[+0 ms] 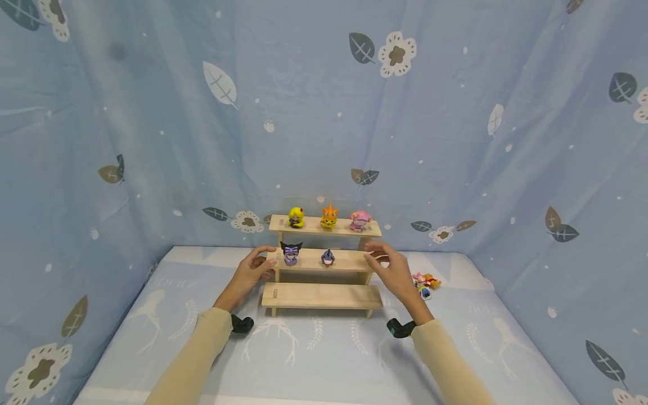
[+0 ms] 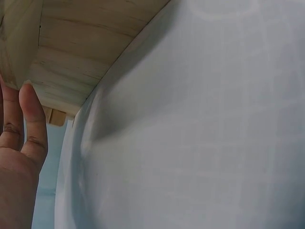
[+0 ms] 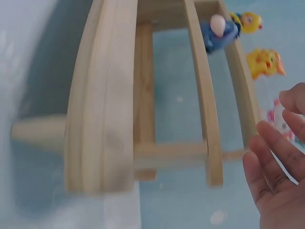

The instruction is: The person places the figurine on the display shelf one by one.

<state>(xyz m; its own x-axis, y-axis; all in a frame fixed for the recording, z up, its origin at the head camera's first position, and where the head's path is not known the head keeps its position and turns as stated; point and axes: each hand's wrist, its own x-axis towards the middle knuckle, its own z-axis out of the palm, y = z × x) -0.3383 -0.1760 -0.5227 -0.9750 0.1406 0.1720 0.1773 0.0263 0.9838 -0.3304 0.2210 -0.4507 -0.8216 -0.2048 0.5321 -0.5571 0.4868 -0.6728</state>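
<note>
A three-tier wooden display stand (image 1: 322,296) holds small toy figurines. Its top tier carries a yellow figurine (image 1: 296,217), an orange one (image 1: 329,218) and a pink one (image 1: 360,221). On the middle tier stand a purple figurine with a black hood (image 1: 291,254) and a blue-grey one (image 1: 328,257). My left hand (image 1: 251,270) is at the middle tier's left end; in the left wrist view its fingertips (image 2: 31,98) meet the wood. My right hand (image 1: 394,270) hovers by that tier's right end, fingers loosely bent and nothing between them.
Several more figurines (image 1: 426,283) lie in a small pile on the cloth-covered table (image 1: 324,365), right of the stand and partly behind my right wrist. A patterned blue curtain (image 1: 304,112) hangs close behind the stand and along both sides.
</note>
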